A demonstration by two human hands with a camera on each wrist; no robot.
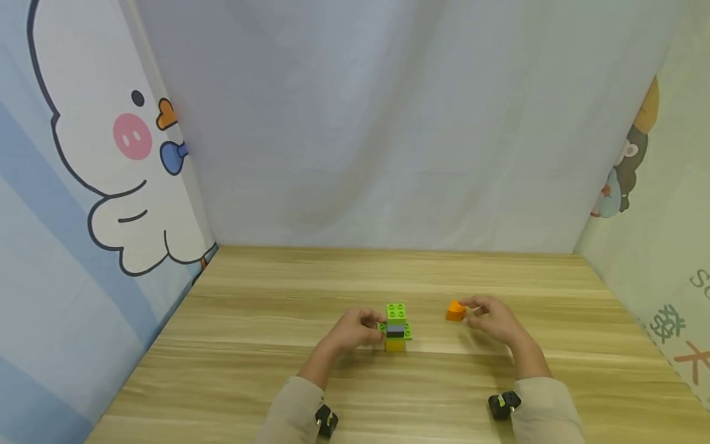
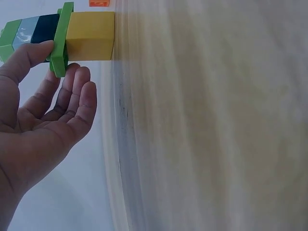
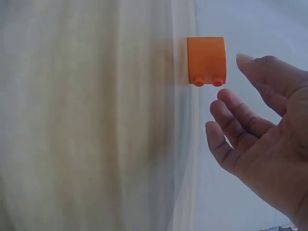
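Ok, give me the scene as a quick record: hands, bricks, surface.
left hand: left hand touches the brick stack, thumb on its side, fingers loosely spread
right hand: right hand open beside the orange brick, not gripping it in the wrist view
stack: upright on the table; yellow base, green plate, dark and pale bricks, green top
orange brick: alone on the table, right of the stack, apart from it
surroundings: pale curtain behind, cartoon panels at both sides
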